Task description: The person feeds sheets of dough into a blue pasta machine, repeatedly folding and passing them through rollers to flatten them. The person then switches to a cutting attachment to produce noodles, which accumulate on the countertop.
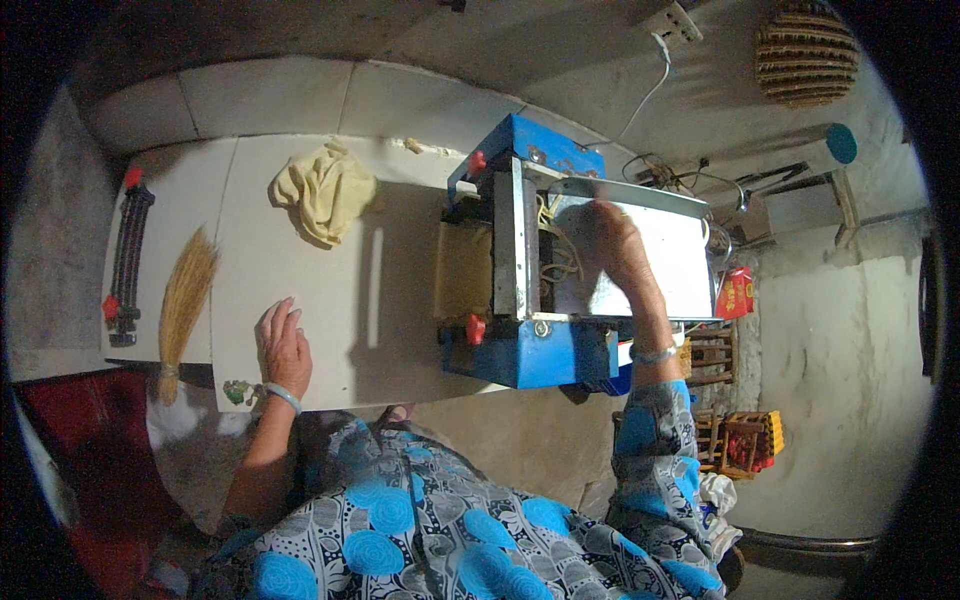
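Note:
My left hand (286, 352) rests on the pale tabletop (292, 281) near its front edge, fingers extended and holding nothing; a bangle circles that wrist. To the right stands a blue electric noodle machine (529, 352) with red knobs. My right hand (619, 236) reaches over the machine's bright metal tray (679, 262), its fingers blurred in glare, so I cannot tell whether they grip anything. Thin pale strips (559, 255), perhaps dough, lie loosely beside the roller (531, 247), just left of that hand. A plain yellowish panel (461, 270) slopes from the machine's left side.
A crumpled yellow cloth (326, 191) lies toward the back. Farther left are a straw hand brush (187, 300) and a detached cutter roller (131, 262) with red knobs. A white cord (645, 97) hangs from a wall socket (679, 24). Wooden chairs (731, 446) stand at the right.

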Available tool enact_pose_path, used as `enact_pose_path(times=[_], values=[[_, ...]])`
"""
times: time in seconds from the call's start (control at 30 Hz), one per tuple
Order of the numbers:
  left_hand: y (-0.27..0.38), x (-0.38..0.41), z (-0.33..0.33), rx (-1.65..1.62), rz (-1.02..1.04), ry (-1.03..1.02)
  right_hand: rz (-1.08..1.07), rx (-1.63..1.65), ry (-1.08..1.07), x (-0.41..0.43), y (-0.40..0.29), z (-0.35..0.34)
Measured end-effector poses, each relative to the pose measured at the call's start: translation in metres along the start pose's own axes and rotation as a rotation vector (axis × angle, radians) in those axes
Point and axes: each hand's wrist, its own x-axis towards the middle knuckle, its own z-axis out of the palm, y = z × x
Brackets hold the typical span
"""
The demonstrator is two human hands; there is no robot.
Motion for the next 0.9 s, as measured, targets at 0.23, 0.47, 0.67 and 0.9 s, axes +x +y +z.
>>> enact_pose_path(times=[0.23,0.47,0.67,0.9], values=[[-0.006,-0.003,-0.002,-0.001,0.003,0.026,0.018,-0.053,0.147,-0.045,-0.044,0.009],[-0.007,-0.002,0.001,0.012,0.016,0.032,-0.065,0.016,0.066,-0.034,-0.045,0.022],[-0.011,-0.003,0.000,0.027,0.043,0.050,-0.046,0.044,-0.119,-0.018,-0.063,0.026],[-0.003,0.005,-0.001,-0.061,-0.105,0.088,-0.033,0.028,0.187,-0.086,-0.051,0.012]])
